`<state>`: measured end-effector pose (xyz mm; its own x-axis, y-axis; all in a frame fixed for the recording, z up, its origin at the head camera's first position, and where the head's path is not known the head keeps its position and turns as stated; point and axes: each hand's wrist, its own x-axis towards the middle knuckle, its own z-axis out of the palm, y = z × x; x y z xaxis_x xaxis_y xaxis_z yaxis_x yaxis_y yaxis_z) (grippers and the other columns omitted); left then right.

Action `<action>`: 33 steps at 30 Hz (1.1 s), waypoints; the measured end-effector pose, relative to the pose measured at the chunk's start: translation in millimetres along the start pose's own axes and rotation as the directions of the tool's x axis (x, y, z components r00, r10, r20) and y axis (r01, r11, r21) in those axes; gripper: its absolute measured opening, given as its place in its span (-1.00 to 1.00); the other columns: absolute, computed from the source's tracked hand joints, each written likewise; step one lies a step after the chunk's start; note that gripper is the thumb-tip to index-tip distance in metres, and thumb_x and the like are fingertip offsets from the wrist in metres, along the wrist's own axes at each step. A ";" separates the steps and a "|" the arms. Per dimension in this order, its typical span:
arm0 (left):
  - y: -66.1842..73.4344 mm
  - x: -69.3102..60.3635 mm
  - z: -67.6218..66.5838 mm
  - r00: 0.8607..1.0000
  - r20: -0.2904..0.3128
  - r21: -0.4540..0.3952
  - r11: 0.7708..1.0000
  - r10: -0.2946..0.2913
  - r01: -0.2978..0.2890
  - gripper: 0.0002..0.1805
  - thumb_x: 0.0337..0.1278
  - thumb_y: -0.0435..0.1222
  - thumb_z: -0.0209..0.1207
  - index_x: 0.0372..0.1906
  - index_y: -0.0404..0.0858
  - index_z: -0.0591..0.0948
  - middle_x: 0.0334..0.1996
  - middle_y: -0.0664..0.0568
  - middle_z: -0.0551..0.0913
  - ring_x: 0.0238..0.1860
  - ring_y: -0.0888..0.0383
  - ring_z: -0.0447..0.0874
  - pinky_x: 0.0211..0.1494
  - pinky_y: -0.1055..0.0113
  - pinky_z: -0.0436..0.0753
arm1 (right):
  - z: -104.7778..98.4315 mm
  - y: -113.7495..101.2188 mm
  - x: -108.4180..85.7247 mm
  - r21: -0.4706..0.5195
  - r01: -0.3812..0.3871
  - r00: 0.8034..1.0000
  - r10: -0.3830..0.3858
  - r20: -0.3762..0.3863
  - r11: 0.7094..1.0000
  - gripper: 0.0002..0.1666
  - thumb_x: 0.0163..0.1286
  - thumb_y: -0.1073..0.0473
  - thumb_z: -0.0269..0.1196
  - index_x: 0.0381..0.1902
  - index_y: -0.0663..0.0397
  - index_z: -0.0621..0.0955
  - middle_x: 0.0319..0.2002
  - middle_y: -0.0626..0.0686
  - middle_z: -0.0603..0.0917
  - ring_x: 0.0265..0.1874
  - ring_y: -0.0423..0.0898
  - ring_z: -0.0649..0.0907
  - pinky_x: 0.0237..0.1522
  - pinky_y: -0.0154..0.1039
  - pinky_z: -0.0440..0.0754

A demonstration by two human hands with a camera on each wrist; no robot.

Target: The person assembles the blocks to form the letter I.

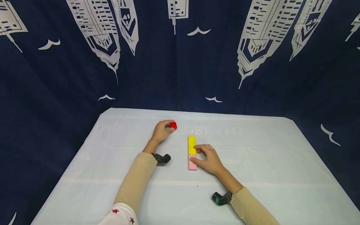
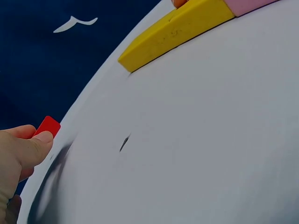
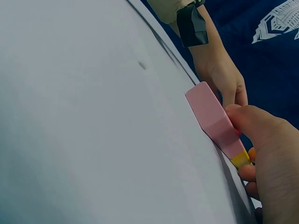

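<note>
Between the thumb and fingers of my left hand [image 1: 161, 131] is a small red block [image 1: 173, 125], pinched near the far side of the table. The left wrist view shows the same red block [image 2: 48, 126] at the fingertips. A yellow block [image 1: 192, 142] and a pink block [image 1: 192, 166] lie end to end in a straight row, yellow farther away. My right hand [image 1: 209, 159] touches this row from the right, thumb on the pink block and index finger at the yellow one, with a wide gap between them. Its other fingers are partly hidden.
The blocks lie on a table [image 1: 112, 175] with a white cover. Behind it hangs a dark blue cloth [image 1: 174, 81] printed with white buildings and birds. Black camera mounts [image 1: 163, 158] sit on both wrists.
</note>
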<state>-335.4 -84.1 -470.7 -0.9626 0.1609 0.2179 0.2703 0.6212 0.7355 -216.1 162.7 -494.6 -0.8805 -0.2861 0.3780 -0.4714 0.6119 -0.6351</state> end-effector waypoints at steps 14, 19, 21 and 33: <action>13.5 0.0 18.2 0.999 0.033 -0.022 1.000 -0.001 0.001 -0.56 0.17 -0.35 0.31 0.18 -0.19 0.62 0.11 -0.08 0.61 0.15 -0.04 0.47 0.32 0.06 0.38 | -0.5 -0.8 0.7 0.004 -0.014 1.000 0.014 0.012 1.000 -0.40 0.06 -0.03 0.50 0.02 0.12 0.64 -0.28 -0.10 0.59 -0.20 -0.13 0.49 -0.10 -0.11 0.49; 15.4 -0.6 21.8 0.999 0.047 -0.010 1.000 0.011 -0.011 -0.57 0.18 -0.34 0.31 0.18 -0.19 0.62 0.13 -0.08 0.60 0.18 -0.04 0.47 0.33 0.07 0.37 | 0.4 0.3 0.6 0.007 -0.015 1.000 0.015 0.015 1.000 -0.40 0.06 -0.03 0.50 0.02 0.13 0.64 -0.28 -0.09 0.59 -0.21 -0.13 0.49 -0.10 -0.11 0.49; 15.4 -1.2 22.8 0.999 0.050 -0.004 1.000 0.013 -0.013 -0.57 0.18 -0.34 0.30 0.18 -0.19 0.62 0.14 -0.08 0.60 0.19 -0.05 0.47 0.33 0.06 0.37 | 1.1 0.4 0.6 0.008 -0.011 1.000 0.011 0.014 1.000 -0.40 0.06 -0.03 0.50 0.01 0.13 0.64 -0.28 -0.10 0.59 -0.21 -0.13 0.49 -0.10 -0.11 0.49; 22.1 -0.7 35.1 0.997 0.072 -0.002 1.000 0.026 -0.026 -0.58 0.19 -0.33 0.30 0.17 -0.20 0.62 0.15 -0.08 0.60 0.22 -0.05 0.46 0.34 0.07 0.36 | 0.9 0.7 1.0 -0.008 -0.009 1.000 0.009 0.009 1.000 -0.40 0.05 -0.04 0.50 0.01 0.12 0.64 -0.29 -0.12 0.59 -0.21 -0.14 0.49 -0.11 -0.11 0.50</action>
<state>-329.3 -43.6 -477.1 -0.9539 0.2320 0.1906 0.2957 0.6151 0.7309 -217.4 162.3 -495.3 -0.8853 -0.2866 0.3662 -0.4628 0.6202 -0.6333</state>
